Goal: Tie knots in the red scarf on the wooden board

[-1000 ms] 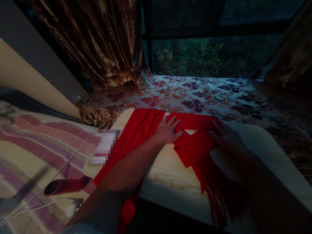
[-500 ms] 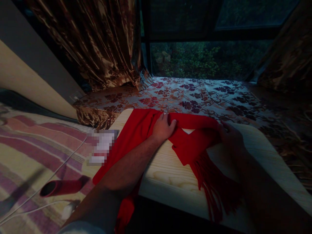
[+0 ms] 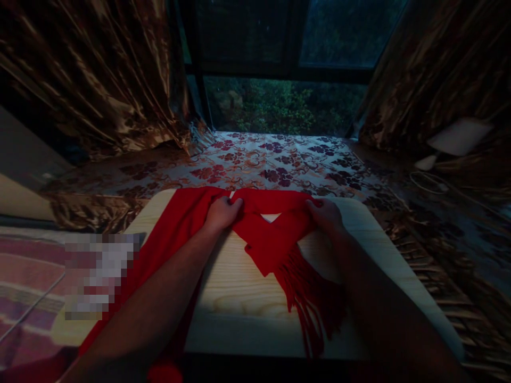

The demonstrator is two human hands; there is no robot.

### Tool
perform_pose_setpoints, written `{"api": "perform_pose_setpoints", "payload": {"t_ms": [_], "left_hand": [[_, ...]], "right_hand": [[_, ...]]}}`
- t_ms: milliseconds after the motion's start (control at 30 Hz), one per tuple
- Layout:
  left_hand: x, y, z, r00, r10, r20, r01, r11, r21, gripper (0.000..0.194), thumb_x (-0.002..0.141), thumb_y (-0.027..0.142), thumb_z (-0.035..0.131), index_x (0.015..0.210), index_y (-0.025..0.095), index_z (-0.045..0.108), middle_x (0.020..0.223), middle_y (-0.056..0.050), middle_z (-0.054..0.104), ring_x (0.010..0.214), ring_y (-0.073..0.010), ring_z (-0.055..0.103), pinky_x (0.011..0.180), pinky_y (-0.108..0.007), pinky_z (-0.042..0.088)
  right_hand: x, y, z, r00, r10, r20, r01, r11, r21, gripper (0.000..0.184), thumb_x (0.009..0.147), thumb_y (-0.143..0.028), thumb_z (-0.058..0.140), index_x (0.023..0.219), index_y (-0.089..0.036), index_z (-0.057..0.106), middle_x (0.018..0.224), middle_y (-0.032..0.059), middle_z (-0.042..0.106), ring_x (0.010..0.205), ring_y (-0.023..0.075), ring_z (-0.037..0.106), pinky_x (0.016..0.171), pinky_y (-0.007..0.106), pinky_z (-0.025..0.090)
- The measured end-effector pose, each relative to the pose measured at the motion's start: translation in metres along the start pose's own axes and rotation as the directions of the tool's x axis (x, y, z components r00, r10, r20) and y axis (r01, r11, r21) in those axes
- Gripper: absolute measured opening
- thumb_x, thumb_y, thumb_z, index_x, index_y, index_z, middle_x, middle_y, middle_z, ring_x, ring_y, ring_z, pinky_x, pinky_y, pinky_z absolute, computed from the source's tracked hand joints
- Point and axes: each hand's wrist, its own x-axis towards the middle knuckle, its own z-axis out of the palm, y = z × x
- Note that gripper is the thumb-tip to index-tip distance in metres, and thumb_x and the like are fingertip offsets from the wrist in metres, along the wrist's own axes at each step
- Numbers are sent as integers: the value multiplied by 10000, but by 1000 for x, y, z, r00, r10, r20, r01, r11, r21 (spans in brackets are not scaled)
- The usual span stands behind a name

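A long red scarf [image 3: 275, 202] with fringe lies across a light wooden table [image 3: 235, 298]. One stretch of it runs down the table's left side towards me, and the fringed end points to the near right. Along the far edge the scarf is bent over, leaving a small gap where the wood shows. My left hand [image 3: 223, 213] is closed on the scarf near the far left bend, thumb on top. My right hand [image 3: 327, 215] pinches the fold at its right end. The fingers of both hands are partly hidden under the cloth.
Beyond the table is a window ledge covered with floral cloth [image 3: 279, 151], with brown curtains [image 3: 131, 80] on both sides. A white lamp [image 3: 459, 135] with a cord stands at the right. A striped bedspread [image 3: 27, 287] and a blurred-out item [image 3: 99, 276] are at the left.
My view has turned right, bringing the lamp in and the red cylinder on the bed out of sight. My left hand has gone from lying on the scarf to gripping it.
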Motion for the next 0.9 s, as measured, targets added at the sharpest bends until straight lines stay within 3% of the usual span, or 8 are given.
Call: {"api": "perform_pose_setpoints", "payload": {"t_ms": [100, 200, 400, 533, 633, 733, 800, 900], "left_hand": [[1, -2, 3, 998, -56, -27, 50, 981, -190, 307, 839, 410, 626, 980, 141, 666, 916, -120, 740, 838, -244, 702, 733, -302, 526], [1, -6, 7, 998, -66, -5, 62, 952, -299, 378, 850, 298, 613, 1198, 152, 587, 949, -85, 752, 726, -178, 703, 647, -254, 534], [2, -14, 12, 1000, -21, -18, 12, 912, -411, 416, 859, 267, 613, 1258, 159, 560, 966, -91, 751, 723, -183, 714, 640, -272, 564], [-5, -13, 15, 985, 93, -146, -129, 956, -263, 495, 872, 266, 600, 1347, 149, 522, 1224, -147, 698, 1067, -230, 696, 936, -354, 556], [-21, -3, 14, 914, 347, -212, -350, 936, 27, 558, 894, 322, 577, 1413, 134, 497, 1452, -169, 551, 1362, -266, 508, 1163, -418, 385], [-46, 13, 8, 820, 572, 20, -562, 798, 218, 556, 946, 384, 497, 1463, 182, 484, 1547, -115, 463, 1478, -277, 350, 1239, -499, 229], [-65, 19, 1, 762, 612, 212, -647, 715, 264, 552, 987, 408, 415, 1517, 259, 426, 1574, -63, 430, 1505, -277, 298, 1243, -582, 126], [-87, 14, -7, 718, 591, 368, -693, 660, 291, 563, 1016, 437, 326, 1569, 329, 325, 1630, -32, 314, 1529, -282, 231, 1221, -634, 115]], "right_hand": [[5, 7, 4, 999, -17, -38, 18, 999, 45, 490, 855, -519, 599, 1144, -146, 732, 1058, 161, 748, 958, 288, 696, 852, 397, 518], [9, 13, 8, 995, -29, -92, 46, 982, 186, 468, 800, -427, 667, 1170, -144, 714, 1034, 135, 753, 905, 256, 699, 830, 374, 531], [6, 16, 4, 998, 0, -59, 24, 912, 409, 468, 752, -353, 702, 1162, -128, 707, 954, 113, 764, 810, 224, 699, 756, 336, 547], [5, 19, 4, 999, -8, -49, 26, 924, 382, 468, 765, -348, 695, 1175, -124, 698, 974, 111, 759, 848, 225, 702, 790, 347, 545], [8, 20, 2, 999, -9, -41, 24, 930, 368, 434, 796, -337, 666, 1161, -104, 697, 1017, 125, 751, 903, 223, 702, 826, 340, 540], [6, 21, -6, 996, -79, 32, 67, 956, 285, 415, 816, -320, 643, 1165, -100, 689, 1081, 135, 741, 958, 229, 698, 879, 350, 536], [-2, 23, -14, 985, -170, 20, 166, 978, 128, 467, 830, -337, 636, 1224, -87, 660, 1192, 172, 704, 1071, 267, 671, 966, 394, 509], [-25, 31, -25, 930, -367, -2, 364, 923, -122, 580, 879, -403, 591, 1360, -78, 574, 1408, 222, 569, 1309, 328, 533, 1108, 462, 409]]}}
